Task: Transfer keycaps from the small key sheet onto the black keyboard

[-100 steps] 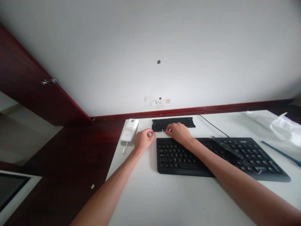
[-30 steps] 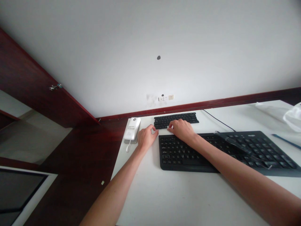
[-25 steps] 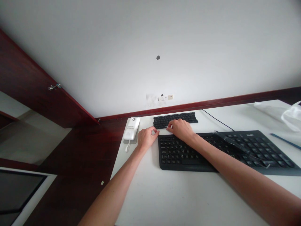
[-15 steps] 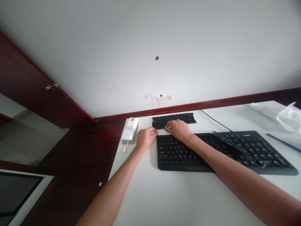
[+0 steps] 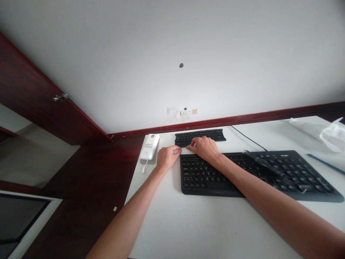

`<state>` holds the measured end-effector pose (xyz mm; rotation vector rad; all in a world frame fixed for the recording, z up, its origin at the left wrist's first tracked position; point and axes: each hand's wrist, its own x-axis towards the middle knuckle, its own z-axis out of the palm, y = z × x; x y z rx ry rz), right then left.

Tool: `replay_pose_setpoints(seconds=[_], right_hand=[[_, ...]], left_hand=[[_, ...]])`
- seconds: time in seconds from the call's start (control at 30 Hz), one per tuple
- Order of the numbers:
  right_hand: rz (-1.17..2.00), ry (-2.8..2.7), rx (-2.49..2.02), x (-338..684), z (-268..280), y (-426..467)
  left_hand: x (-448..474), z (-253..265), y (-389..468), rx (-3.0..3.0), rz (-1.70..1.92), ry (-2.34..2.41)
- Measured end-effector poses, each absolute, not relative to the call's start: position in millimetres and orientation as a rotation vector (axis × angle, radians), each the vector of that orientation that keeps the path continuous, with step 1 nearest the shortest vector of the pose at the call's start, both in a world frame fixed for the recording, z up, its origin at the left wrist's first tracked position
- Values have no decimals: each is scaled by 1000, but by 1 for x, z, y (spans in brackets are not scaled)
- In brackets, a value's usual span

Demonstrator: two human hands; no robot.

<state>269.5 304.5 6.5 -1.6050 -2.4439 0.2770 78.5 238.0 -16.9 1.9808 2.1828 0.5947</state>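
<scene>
A thin, frameless black keyboard [image 5: 185, 138] lies at the far side of the white table. My left hand [image 5: 168, 157] is beside its near left corner, thumb and forefinger pinched together; whatever is between them is too small to make out. My right hand [image 5: 206, 148] rests over the near edge of the thin keyboard, fingers curled and thumb against forefinger, the grip partly hidden. Closer to me lies a larger black corded keyboard [image 5: 215, 193], with my right forearm crossing above it. On that keyboard lies a slim dark object with a metal tip [image 5: 275, 172].
A white power bank [image 5: 149, 147] with a short strap sits at the table's left edge. To the right are a blue stick-like tool [image 5: 326, 163] and a crumpled white plastic bag [image 5: 330, 135]. A black cable [image 5: 248, 137] runs to the back edge, near the wall.
My right thumb and forefinger have shifted slightly left along the thin keyboard's near edge. My left hand stays nearly in place. The whole view has shifted slightly.
</scene>
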Motion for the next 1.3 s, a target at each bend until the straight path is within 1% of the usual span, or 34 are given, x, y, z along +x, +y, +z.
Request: replay_pose_setpoints(seconds=[0.4,0.83,1.3], right_hand=[[320,-2451,-1643,267,9,304],[287,-2439,-1635,266,9,303],[258,-2468,-1621,266,7,303]], left_hand=[[78,-13,237,1953,574,2107],[78,-16,236,1971,626,2107],[79,-14,237,1944,591,2136]])
